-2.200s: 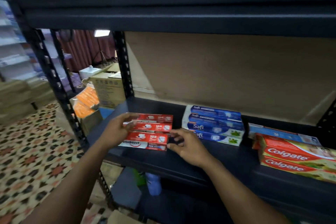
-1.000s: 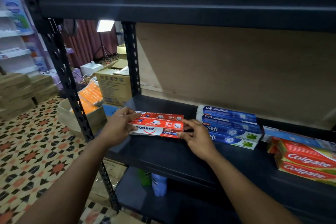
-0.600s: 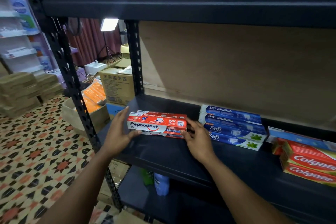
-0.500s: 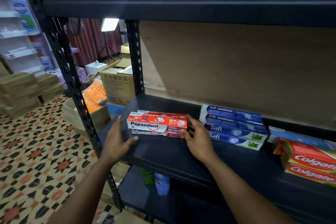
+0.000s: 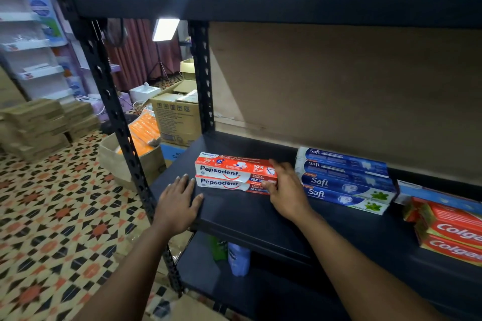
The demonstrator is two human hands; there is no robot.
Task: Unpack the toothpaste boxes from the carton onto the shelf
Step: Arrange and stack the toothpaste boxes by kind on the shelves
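Note:
Two red and white Pepsodent toothpaste boxes (image 5: pixel 234 176) lie stacked on the black shelf board (image 5: pixel 242 219), left of a stack of blue Safi boxes (image 5: pixel 344 177). My right hand (image 5: pixel 285 190) rests against the right end of the Pepsodent stack, fingers fairly straight and thumb touching the front of the lower box. My left hand (image 5: pixel 178 202) lies flat and open on the shelf just left of the stack, a little apart from it. A cardboard flap (image 5: pixel 187 307) shows at the bottom edge, below the shelf.
Red Colgate boxes (image 5: pixel 448 234) are stacked at the shelf's right end. A perforated black upright (image 5: pixel 114 117) stands left of my left hand. Bottles (image 5: pixel 237 258) stand on the lower shelf. On the patterned floor, an open carton of orange packs (image 5: pixel 135 148) and other cartons stand.
Both hands set the Pepsodent boxes down as a stack on the shelf. My left hand has let go and drawn back to the left; my right hand stays at the stack's right end.

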